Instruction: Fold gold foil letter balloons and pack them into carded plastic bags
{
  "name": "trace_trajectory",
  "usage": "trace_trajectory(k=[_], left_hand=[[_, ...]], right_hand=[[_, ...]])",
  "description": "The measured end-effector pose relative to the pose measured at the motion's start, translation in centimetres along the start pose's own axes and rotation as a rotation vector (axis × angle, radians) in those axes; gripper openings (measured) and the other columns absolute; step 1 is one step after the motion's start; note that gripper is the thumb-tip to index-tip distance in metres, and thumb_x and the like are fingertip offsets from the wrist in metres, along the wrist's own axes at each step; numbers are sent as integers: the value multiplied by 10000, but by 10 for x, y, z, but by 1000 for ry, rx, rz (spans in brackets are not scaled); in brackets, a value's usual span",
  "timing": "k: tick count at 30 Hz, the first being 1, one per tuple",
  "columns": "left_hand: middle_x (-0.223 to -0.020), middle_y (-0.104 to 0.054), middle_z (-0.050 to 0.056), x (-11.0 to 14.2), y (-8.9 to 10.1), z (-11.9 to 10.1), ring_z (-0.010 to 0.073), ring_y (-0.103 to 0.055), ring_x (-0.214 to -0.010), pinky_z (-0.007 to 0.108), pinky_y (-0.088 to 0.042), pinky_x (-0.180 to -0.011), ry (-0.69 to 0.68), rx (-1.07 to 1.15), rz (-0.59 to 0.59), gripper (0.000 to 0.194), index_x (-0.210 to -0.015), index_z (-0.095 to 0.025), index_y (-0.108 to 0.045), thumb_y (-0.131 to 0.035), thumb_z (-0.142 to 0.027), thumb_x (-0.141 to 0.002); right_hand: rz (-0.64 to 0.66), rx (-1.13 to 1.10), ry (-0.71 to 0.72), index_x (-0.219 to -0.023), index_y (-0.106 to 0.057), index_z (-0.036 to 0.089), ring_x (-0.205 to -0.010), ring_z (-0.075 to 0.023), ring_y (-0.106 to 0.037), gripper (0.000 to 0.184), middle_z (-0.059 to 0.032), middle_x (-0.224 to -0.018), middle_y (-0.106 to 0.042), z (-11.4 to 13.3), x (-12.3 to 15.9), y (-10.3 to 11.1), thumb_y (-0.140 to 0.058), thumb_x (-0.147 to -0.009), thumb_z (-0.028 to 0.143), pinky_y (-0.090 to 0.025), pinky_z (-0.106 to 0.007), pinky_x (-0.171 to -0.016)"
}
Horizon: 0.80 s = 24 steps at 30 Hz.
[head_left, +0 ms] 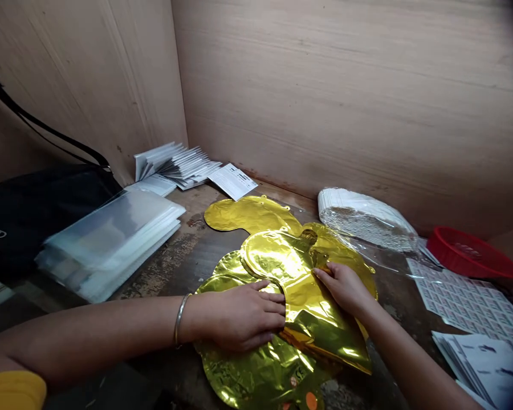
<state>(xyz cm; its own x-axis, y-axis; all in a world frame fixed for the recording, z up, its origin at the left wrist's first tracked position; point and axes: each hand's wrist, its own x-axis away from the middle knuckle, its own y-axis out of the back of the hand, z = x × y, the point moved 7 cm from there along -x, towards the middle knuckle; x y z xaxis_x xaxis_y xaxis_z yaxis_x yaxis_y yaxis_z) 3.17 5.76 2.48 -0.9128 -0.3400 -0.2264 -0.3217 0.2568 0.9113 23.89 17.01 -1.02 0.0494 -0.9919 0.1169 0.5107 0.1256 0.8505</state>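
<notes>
Several flat, shiny gold foil balloons with rounded outlines lie overlapping on the dark table. My left hand [243, 313] rests palm down with fingers stretched out, on a lower foil balloon [239, 367] and against the edge of the one above. My right hand [346, 287] pinches the edge of the upper gold foil balloon [297, 290] between thumb and fingers. That upper balloon is partly folded over, with its pointed corner towards the front right. Another gold balloon [231, 215] reaches out behind it.
At left are a stack of clear plastic sleeves [111, 228] and a black bag [38, 210]. Printed cards [192, 168] lie at the back. To the right are a wrapped bundle of white sticks [367, 219], a red tray [465, 250], a sticker sheet [465, 296] and papers [491, 364].
</notes>
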Motion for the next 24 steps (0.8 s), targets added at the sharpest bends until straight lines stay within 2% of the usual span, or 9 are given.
trace_trajectory(k=[3, 6, 8, 10, 11, 13, 14, 17, 24], left_hand=[[-1231, -642, 61, -1, 2, -2, 219, -493, -1257, 418, -298, -1125, -5, 5, 13, 168, -1077, -214, -569, -530, -229, -914], [-1094, -684, 67, -4, 8, -3, 212, -595, -1083, 358, -423, -998, 12, 4, 6, 131, -1001, -205, -599, -520, -230, -899], [-1055, -682, 87, -5, 15, 4, 212, -616, -1004, 333, -465, -910, 121, -52, -67, 163, -988, -181, -616, -495, -248, -902], [-1236, -618, 120, -1, 21, 17, 253, -548, -1164, 380, -412, -1001, 285, -162, -166, 280, -1132, -151, -595, -461, -292, -930], [-1356, -542, 131, 3, 20, 24, 284, -461, -1278, 430, -343, -1073, 359, -214, -186, 361, -1239, -143, -547, -450, -327, -945], [-1499, -387, 142, 10, 9, 36, 321, -294, -1405, 512, -203, -1144, 469, -261, -136, 521, -1394, -137, -418, -439, -420, -957], [-1518, -354, 152, 14, 1, 42, 327, -265, -1420, 529, -172, -1150, 510, -259, -84, 574, -1425, -133, -380, -426, -463, -958], [-1507, -362, 182, 23, -16, 51, 320, -291, -1414, 537, -166, -1148, 581, -238, 17, 616, -1428, -114, -383, -365, -522, -966], [-1489, -382, 204, 23, -12, 48, 326, -305, -1407, 550, -152, -1150, 604, -248, 51, 638, -1408, -85, -411, -373, -536, -959]], right_hand=[[-15, 60, -11, -551, -387, 234, -521, -155, -433, 345, 11, -508, -479, -4, 1, -2, -514, -766, 472, -260, -281, -503], [0, 87, -4, -566, -427, 229, -534, -166, -470, 337, -3, -527, -530, -5, 2, -4, -497, -779, 482, -288, -286, -519], [9, 99, 5, -592, -473, 223, -561, -178, -504, 329, -15, -561, -574, -4, 2, -5, -492, -786, 487, -308, -289, -538], [17, 108, 9, -619, -507, 218, -585, -188, -528, 326, -23, -587, -602, -4, 2, -5, -488, -793, 493, -319, -291, -548], [21, 112, 10, -626, -515, 217, -592, -192, -535, 327, -25, -592, -608, -5, 2, -6, -487, -796, 495, -322, -291, -548], [28, 119, 11, -628, -520, 216, -596, -195, -545, 334, -24, -588, -610, -6, 2, -6, -486, -802, 499, -323, -289, -545], [31, 122, 13, -630, -525, 215, -600, -197, -550, 338, -24, -589, -612, -6, 2, -6, -486, -806, 501, -324, -288, -543], [40, 127, 23, -661, -557, 209, -621, -203, -572, 342, -25, -617, -633, -7, 3, -8, -486, -820, 503, -335, -285, -547], [32, 197, 36, -682, -575, 209, -631, -218, -610, 316, -27, -638, -647, -2, 3, -7, -522, -836, 479, -400, -296, -555]])
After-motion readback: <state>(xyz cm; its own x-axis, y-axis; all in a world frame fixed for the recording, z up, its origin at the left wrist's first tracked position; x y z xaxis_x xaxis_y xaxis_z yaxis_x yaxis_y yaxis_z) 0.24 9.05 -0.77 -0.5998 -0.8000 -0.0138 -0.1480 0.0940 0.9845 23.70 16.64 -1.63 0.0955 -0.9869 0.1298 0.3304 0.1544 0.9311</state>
